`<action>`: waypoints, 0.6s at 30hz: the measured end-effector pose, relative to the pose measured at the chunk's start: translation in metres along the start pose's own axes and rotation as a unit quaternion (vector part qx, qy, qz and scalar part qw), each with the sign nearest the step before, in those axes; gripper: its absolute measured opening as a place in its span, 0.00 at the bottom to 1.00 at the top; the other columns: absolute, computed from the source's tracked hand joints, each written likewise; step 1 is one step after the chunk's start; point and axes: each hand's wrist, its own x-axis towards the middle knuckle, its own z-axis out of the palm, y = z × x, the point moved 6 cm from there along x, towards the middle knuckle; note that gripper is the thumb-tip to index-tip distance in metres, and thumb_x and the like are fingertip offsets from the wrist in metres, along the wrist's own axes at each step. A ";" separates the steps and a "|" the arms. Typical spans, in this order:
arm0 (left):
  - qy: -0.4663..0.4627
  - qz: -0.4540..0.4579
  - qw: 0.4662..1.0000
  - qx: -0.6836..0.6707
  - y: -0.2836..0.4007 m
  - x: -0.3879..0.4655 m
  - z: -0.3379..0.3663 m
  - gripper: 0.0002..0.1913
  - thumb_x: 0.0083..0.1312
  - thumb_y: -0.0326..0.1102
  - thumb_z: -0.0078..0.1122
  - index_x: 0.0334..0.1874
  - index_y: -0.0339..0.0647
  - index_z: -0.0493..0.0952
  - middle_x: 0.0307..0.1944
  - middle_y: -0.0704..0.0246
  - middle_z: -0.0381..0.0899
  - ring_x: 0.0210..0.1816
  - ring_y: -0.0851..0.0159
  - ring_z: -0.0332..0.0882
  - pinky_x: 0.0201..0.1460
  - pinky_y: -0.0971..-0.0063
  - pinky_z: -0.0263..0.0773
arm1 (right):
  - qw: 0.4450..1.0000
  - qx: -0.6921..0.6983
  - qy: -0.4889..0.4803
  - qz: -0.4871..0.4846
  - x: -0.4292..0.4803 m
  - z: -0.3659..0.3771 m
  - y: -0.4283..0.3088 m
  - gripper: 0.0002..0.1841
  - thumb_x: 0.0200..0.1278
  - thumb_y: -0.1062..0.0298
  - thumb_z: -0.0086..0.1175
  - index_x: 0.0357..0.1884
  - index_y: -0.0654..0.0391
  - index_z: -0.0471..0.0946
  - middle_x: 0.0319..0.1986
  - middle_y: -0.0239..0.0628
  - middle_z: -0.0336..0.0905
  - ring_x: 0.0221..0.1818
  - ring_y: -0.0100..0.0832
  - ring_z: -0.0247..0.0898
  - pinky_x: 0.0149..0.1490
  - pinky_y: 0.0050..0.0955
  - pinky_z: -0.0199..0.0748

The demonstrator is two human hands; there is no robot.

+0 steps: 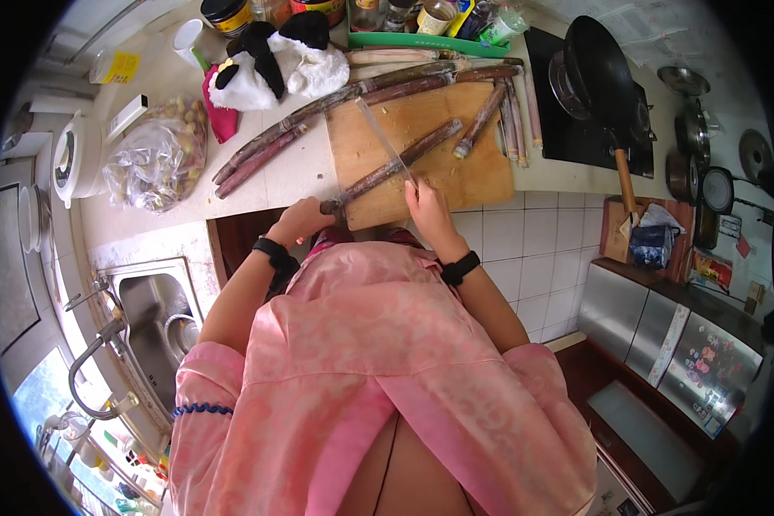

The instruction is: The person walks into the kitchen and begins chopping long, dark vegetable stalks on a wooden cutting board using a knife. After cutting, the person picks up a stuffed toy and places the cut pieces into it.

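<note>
My left hand (pixel 302 221) grips the near end of a dark purple sugarcane stalk (pixel 419 147), which lies slantwise over a wooden cutting board (pixel 484 177). In my right hand (pixel 427 205) is a knife, whose long narrow blade (pixel 382 134) crosses the stalk from above; its handle is mostly hidden in my fist. A short cane piece (pixel 480 120) rests on the board at the right. Small pale chips are scattered on the wood. Behind and left, long cane stalks (pixel 361 87) lie across the board's far edge and the counter.
Left on the counter are a plastic bag of round fruit (pixel 158 155) and a white appliance (pixel 77 158). Black-and-white plush items (pixel 284 64) and a green tray of bottles (pixel 426 44) stand behind. A wok (pixel 596 68) sits on the stove at right; a sink (pixel 151 309) is lower left.
</note>
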 end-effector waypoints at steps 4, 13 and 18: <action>0.200 0.038 0.972 0.116 0.010 -0.015 0.003 0.22 0.60 0.49 0.61 0.37 0.34 0.69 0.34 0.51 0.81 0.40 0.48 0.81 0.40 0.59 0.76 | 1.000 0.001 0.020 0.001 0.003 -0.003 -0.004 0.12 0.70 0.63 0.45 0.42 0.62 0.75 0.24 0.57 0.75 0.28 0.59 0.72 0.31 0.50 0.68; 0.140 0.037 0.988 0.050 0.006 -0.006 0.002 0.20 0.55 0.47 0.60 0.36 0.33 0.81 0.37 0.49 0.82 0.42 0.47 0.81 0.48 0.59 0.75 | 0.998 0.064 0.017 0.016 0.020 -0.041 -0.041 0.12 0.70 0.65 0.48 0.35 0.64 0.74 0.21 0.53 0.73 0.24 0.53 0.73 0.28 0.41 0.67; 0.139 0.042 0.989 0.020 0.008 -0.007 0.000 0.21 0.55 0.47 0.60 0.33 0.29 0.80 0.33 0.45 0.80 0.40 0.44 0.80 0.46 0.57 0.75 | 0.995 0.079 0.047 -0.049 0.009 -0.040 -0.057 0.12 0.70 0.65 0.47 0.40 0.65 0.75 0.25 0.56 0.75 0.27 0.53 0.74 0.31 0.43 0.70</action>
